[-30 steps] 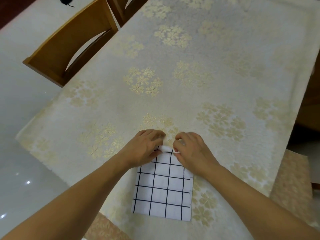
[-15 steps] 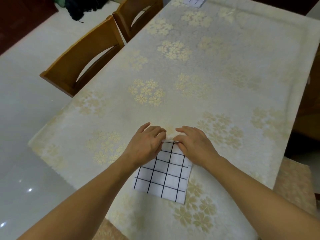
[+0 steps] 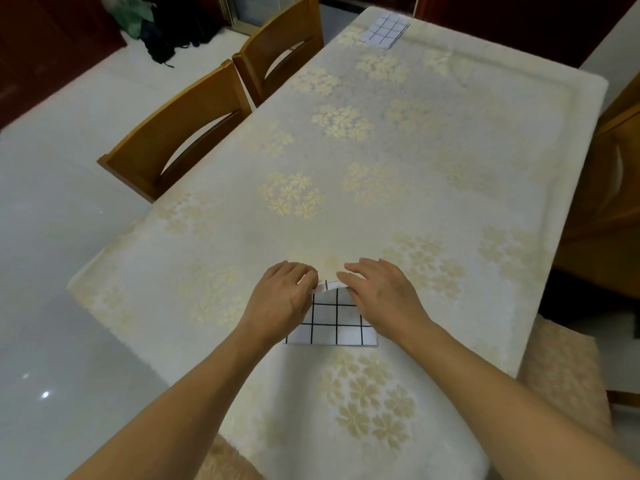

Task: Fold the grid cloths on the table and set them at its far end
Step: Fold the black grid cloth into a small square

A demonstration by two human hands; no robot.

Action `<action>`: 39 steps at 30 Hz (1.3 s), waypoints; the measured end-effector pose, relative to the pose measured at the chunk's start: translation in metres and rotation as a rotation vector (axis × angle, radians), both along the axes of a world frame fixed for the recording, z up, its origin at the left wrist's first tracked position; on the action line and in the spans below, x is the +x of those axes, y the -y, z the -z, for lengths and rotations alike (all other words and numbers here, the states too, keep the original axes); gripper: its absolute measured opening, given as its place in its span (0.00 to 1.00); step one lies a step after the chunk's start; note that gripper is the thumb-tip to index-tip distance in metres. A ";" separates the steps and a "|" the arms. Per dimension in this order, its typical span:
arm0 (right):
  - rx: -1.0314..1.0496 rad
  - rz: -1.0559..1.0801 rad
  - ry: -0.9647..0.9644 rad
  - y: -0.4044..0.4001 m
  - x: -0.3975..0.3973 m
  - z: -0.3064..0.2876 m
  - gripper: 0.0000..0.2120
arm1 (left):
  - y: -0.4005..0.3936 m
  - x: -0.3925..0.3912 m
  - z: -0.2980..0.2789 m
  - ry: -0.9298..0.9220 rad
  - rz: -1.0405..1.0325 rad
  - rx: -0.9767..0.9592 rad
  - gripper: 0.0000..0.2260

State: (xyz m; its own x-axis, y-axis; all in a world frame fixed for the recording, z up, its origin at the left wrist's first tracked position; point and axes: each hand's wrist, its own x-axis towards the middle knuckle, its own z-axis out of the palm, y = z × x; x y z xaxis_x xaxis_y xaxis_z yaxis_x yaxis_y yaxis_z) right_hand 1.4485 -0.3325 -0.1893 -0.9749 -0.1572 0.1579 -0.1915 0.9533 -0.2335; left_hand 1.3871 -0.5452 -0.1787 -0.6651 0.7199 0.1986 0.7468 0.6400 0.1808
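A white cloth with a black grid (image 3: 334, 323) lies folded near the front of the table (image 3: 433, 174), which is covered in a cream flowered tablecloth. My left hand (image 3: 278, 303) pinches the cloth's far left corner. My right hand (image 3: 381, 294) pinches its far right corner, and the far edge between them is slightly lifted. Both hands hide the cloth's far corners. A second folded grid cloth (image 3: 383, 31) lies at the table's far end.
Two wooden chairs (image 3: 194, 123) stand along the table's left side. Another wooden chair (image 3: 613, 188) is at the right, and a cushioned seat (image 3: 568, 372) sits near the front right corner. Dark items (image 3: 162, 32) lie on the floor far left.
The visible part of the cloth has grown shorter as both hands hold its far edge. The camera tilted up, bringing the table's far end and the second cloth into view.
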 end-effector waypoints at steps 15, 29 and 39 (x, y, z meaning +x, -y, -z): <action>0.036 0.010 0.173 0.022 0.104 0.069 0.23 | 0.020 0.079 0.064 0.147 0.030 -0.118 0.10; 0.091 0.091 0.215 0.039 0.039 0.080 0.29 | -0.003 0.028 0.085 0.204 -0.021 -0.226 0.27; 0.139 0.134 0.333 0.031 0.040 0.086 0.36 | 0.009 0.025 0.100 0.246 -0.050 -0.275 0.31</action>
State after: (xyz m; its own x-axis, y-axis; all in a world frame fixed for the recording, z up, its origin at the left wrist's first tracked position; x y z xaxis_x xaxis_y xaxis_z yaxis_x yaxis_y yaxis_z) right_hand 1.4882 -0.3630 -0.2750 -0.9825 -0.0230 -0.1847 0.0010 0.9917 -0.1289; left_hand 1.4117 -0.5539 -0.2784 -0.7048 0.6893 -0.1678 0.6687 0.7245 0.1675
